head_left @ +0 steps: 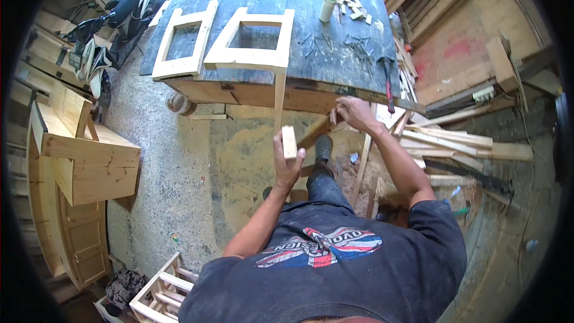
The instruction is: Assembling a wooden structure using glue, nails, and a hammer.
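One wood block point(289, 142), left hand point(287, 164) gripping

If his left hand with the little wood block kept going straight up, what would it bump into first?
Probably the thin wooden strip hanging off the bench, just above the left hand and its small block. Beyond it is the wooden frame. Depth is unclear.

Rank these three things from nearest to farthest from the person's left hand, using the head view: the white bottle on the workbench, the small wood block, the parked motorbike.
1. Small wood block: gripped in the left hand itself.
2. White bottle: up on the workbench's far right part.
3. Motorbike: far upper left, beyond the bench.
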Available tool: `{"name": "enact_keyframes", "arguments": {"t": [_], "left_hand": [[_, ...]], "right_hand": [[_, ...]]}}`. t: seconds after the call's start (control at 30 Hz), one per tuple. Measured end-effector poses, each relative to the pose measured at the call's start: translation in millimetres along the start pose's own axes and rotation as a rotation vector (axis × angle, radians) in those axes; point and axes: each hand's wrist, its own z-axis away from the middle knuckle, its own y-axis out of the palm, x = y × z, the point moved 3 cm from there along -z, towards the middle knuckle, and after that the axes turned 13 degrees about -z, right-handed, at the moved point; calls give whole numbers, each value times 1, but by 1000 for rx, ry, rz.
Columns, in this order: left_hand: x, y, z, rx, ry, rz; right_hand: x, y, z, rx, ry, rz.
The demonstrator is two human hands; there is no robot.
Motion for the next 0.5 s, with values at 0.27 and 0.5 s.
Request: {"name": "enact_keyframes", "arguments": {"t": [0.27,0.5], "left_hand": [[30,50,-21,-64,180,-229],[-29,72,-65,-297,54,-161]], "right_hand": [[-39,-87,-276,-85,-415,855],[-175,-48,-455,171,-388,1342]]}}
